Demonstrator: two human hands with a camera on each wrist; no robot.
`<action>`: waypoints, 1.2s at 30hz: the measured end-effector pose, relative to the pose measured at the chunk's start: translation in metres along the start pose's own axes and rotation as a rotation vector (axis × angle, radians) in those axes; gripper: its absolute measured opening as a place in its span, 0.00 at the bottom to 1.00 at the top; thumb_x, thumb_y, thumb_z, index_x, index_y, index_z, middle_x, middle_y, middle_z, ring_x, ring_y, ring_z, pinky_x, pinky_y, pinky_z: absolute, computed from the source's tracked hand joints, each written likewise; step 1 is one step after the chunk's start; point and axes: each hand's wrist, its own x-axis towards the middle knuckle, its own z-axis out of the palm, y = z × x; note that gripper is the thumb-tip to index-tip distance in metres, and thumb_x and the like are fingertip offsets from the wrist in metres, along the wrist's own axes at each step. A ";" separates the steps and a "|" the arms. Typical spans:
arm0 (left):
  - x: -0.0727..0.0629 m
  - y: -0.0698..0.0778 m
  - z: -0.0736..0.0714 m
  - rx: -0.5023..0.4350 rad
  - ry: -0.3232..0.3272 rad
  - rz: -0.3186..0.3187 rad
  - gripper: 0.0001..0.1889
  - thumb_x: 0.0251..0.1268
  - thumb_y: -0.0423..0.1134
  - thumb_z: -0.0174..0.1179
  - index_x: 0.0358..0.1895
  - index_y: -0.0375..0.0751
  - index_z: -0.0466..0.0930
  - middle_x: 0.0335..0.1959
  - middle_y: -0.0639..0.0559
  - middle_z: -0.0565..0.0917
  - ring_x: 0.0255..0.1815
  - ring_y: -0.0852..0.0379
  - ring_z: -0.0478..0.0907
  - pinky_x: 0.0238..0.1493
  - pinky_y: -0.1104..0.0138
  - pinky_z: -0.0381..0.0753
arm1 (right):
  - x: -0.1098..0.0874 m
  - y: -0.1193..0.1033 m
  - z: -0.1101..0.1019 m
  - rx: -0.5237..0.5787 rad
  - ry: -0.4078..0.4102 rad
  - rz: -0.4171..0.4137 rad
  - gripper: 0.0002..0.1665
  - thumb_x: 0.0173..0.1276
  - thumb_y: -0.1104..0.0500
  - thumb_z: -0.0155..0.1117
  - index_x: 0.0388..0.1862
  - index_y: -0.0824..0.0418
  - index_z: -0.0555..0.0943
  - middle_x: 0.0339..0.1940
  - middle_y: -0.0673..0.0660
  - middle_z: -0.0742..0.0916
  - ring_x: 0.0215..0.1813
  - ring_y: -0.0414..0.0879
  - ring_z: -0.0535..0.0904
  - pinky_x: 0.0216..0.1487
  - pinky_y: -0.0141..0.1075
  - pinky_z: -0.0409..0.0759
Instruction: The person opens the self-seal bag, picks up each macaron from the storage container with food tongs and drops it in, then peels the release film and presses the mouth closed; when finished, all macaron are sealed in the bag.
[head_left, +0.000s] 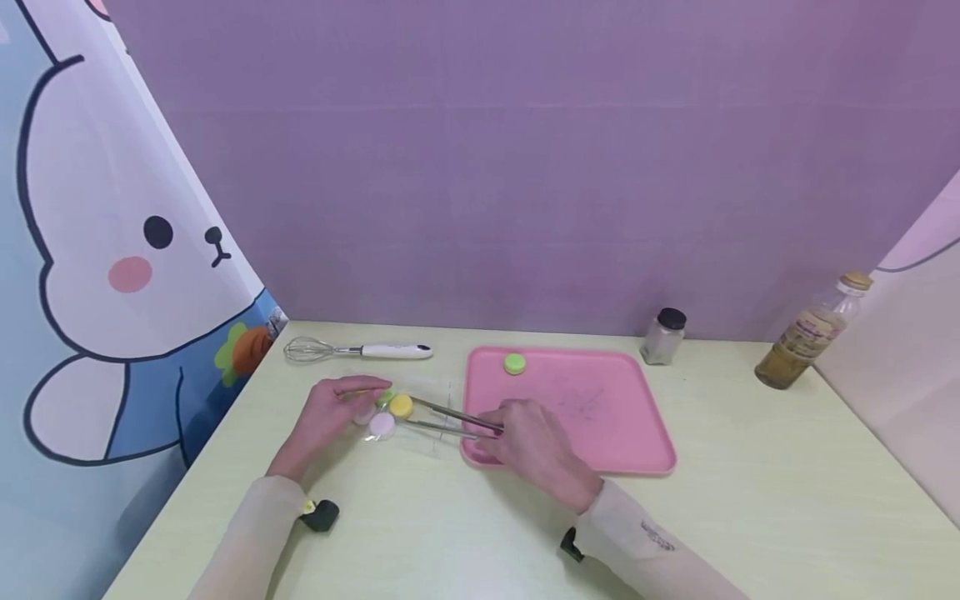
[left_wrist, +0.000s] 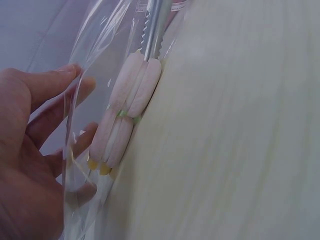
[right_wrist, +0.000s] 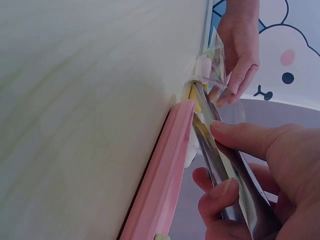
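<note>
The biggest thing on my feed is the pale bench [head_left: 420,533], with the pink tray [head_left: 600,400] lying flat on it. Behind the tray's right side, well apart, I have the oil bottle [head_left: 813,333]; left of the tray lies the whisk [head_left: 393,352].

Next in size come the metal tongs [head_left: 461,416]. The right hand [head_left: 532,437] grips them, thumb on one arm and fingers round the other, with the tips pointing left. I'd expect them to be stiff, smooth and springy, best held along the arms as now.

The clear bag [left_wrist: 112,30] lies left of the tray, and the left hand [head_left: 330,414] pinches its film near the edge. I judge it light, limp and slick, so I'd keep hold of that edge.

Smallest are the macarons. The yellow macaron [head_left: 401,407] sits at the tong tips, beside the lilac macaron [head_left: 382,426], among others in the bag; whether the tips press on it I cannot tell. One green macaron [head_left: 514,363] rests near the tray's far edge. I'd treat each as light and crumbly if real, and take it gently across the shells, since the serrated tips could mark it.
</note>
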 end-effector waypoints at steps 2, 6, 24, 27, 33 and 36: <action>0.000 -0.001 0.000 0.004 0.003 0.004 0.12 0.72 0.37 0.62 0.53 0.45 0.89 0.59 0.46 0.84 0.67 0.43 0.73 0.71 0.44 0.65 | -0.002 0.000 -0.002 -0.020 -0.002 0.021 0.18 0.63 0.46 0.76 0.49 0.51 0.91 0.21 0.43 0.78 0.18 0.35 0.69 0.14 0.28 0.71; 0.001 -0.002 0.000 0.011 0.003 0.010 0.11 0.72 0.37 0.62 0.53 0.45 0.89 0.59 0.47 0.84 0.67 0.43 0.73 0.70 0.44 0.65 | -0.007 0.001 -0.008 -0.039 -0.010 0.049 0.19 0.62 0.46 0.76 0.50 0.51 0.90 0.22 0.43 0.79 0.21 0.35 0.71 0.17 0.28 0.72; 0.002 -0.004 -0.001 0.017 -0.002 -0.014 0.11 0.72 0.37 0.62 0.52 0.47 0.89 0.60 0.47 0.83 0.69 0.43 0.71 0.71 0.43 0.63 | -0.049 0.024 -0.038 -0.111 0.068 0.132 0.19 0.56 0.51 0.81 0.47 0.51 0.91 0.21 0.41 0.76 0.24 0.37 0.68 0.20 0.29 0.70; 0.003 -0.004 -0.001 0.015 -0.002 -0.014 0.11 0.72 0.36 0.62 0.52 0.47 0.89 0.60 0.47 0.83 0.69 0.44 0.71 0.72 0.43 0.63 | -0.056 0.031 -0.047 -0.086 0.077 0.171 0.19 0.56 0.52 0.81 0.48 0.52 0.91 0.22 0.42 0.77 0.23 0.37 0.68 0.20 0.29 0.69; 0.001 -0.004 -0.001 0.011 0.000 -0.003 0.11 0.71 0.36 0.62 0.52 0.44 0.89 0.61 0.46 0.83 0.69 0.42 0.71 0.71 0.43 0.63 | -0.065 0.049 -0.063 -0.062 0.079 0.259 0.21 0.56 0.52 0.81 0.50 0.52 0.90 0.24 0.44 0.81 0.24 0.39 0.69 0.19 0.31 0.67; 0.000 -0.002 -0.002 0.010 0.003 -0.001 0.11 0.71 0.36 0.62 0.52 0.43 0.89 0.60 0.45 0.83 0.69 0.41 0.71 0.71 0.43 0.63 | -0.069 0.056 -0.070 -0.063 0.067 0.300 0.21 0.58 0.52 0.79 0.51 0.52 0.90 0.24 0.46 0.80 0.24 0.41 0.69 0.19 0.34 0.68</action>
